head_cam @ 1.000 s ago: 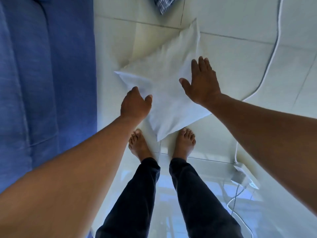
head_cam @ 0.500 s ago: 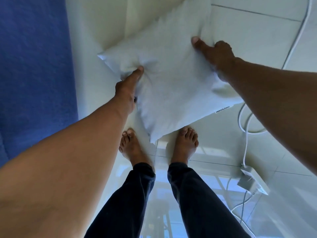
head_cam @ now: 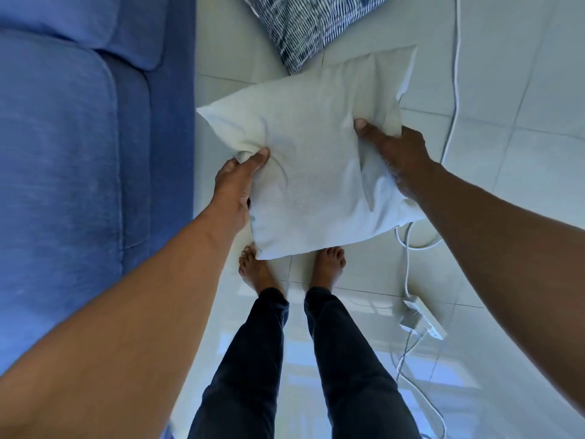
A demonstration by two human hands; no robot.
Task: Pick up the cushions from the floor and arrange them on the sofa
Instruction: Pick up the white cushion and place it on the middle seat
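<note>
Gripping the white cushion [head_cam: 310,172], left hand [head_cam: 235,182] and right hand [head_cam: 395,156] pinch its sides.

Home living room: blue sofa [head_cam: 79,153], tiled floor [head_cam: 522,90], loose cushions, power strip [head_cam: 422,318].

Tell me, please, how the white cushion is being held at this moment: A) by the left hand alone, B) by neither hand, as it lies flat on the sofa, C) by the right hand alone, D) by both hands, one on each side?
D: the left hand pinches the white cushion at its left edge while the right hand grips its right edge, with the cushion above the feet and off the blue sofa.
</note>
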